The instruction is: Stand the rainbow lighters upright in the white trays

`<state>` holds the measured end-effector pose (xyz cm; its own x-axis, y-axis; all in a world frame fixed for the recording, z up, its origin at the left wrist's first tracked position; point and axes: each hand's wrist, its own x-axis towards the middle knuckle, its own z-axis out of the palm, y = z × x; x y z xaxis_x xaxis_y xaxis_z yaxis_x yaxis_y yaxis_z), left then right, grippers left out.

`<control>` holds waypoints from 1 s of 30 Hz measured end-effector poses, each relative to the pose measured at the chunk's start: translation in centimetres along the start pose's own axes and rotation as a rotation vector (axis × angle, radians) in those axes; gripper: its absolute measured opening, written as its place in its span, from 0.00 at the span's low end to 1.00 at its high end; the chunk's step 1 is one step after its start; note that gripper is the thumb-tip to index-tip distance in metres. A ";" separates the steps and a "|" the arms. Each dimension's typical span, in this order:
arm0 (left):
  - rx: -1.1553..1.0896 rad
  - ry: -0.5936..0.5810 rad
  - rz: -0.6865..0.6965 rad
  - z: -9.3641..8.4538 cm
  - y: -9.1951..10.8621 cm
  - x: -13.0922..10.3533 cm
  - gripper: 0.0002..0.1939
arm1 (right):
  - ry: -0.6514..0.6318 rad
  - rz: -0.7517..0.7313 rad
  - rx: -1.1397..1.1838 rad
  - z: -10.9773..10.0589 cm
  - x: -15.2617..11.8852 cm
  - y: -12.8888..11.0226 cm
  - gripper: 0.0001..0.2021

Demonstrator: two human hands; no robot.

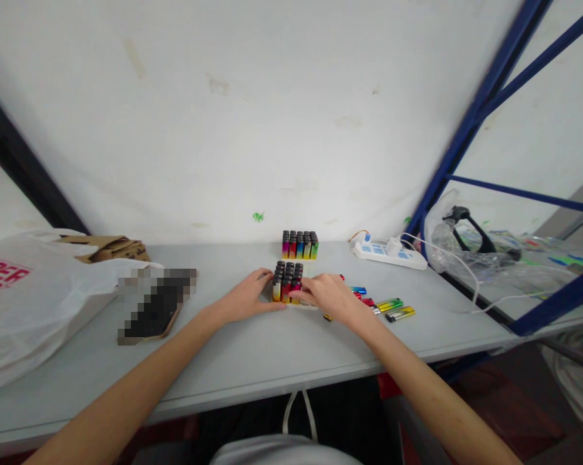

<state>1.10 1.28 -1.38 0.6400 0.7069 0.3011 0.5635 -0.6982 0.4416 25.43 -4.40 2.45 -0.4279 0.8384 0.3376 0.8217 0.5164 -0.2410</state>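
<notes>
Several upright lighters [286, 290] with dark tops stand in tight rows in a pale tray [311, 307] in front of me. My left hand [246, 296] curves round the tray's left side, thumb along its front edge. On the right, my right hand [330, 296] pinches a red and yellow lighter [296, 294] at the end of the front row. Loose shiny lighters [388, 305] lie on the table beside and partly behind that hand. A second group of upright lighters [299, 247] stands in another tray [298, 260] farther back.
A white power strip [390, 254] with cables lies at the back right, near the blue metal frame [450, 158]. To the left are a phone-like dark object [158, 310], partly blurred, and a white plastic bag [53, 290] by folded cardboard [114, 248]. A wall rises behind the table [252, 361].
</notes>
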 end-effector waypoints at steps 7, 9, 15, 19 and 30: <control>0.027 -0.021 -0.026 -0.1 0.1 0.1 0.37 | 0.009 0.034 0.238 -4.4 -4.1 5.4 0.20; 0.036 -0.024 -0.028 -0.1 0.0 0.1 0.38 | 0.038 0.077 0.228 -5.9 -6.0 7.9 0.18; 0.040 -0.029 -0.042 -0.1 0.0 0.1 0.40 | -0.058 0.188 0.210 -8.5 -11.9 12.0 0.21; 0.046 -0.027 -0.043 -0.2 0.1 0.2 0.40 | -0.084 0.220 0.194 -8.6 -14.4 12.8 0.22; 0.034 -0.034 -0.042 -0.4 0.3 0.2 0.40 | 0.010 0.202 0.234 -5.3 -12.0 11.8 0.19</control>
<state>1.19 1.26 -0.87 0.6323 0.7321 0.2534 0.6077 -0.6716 0.4240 42.24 -9.28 0.34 -0.2603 0.9270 0.2699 0.7802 0.3667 -0.5067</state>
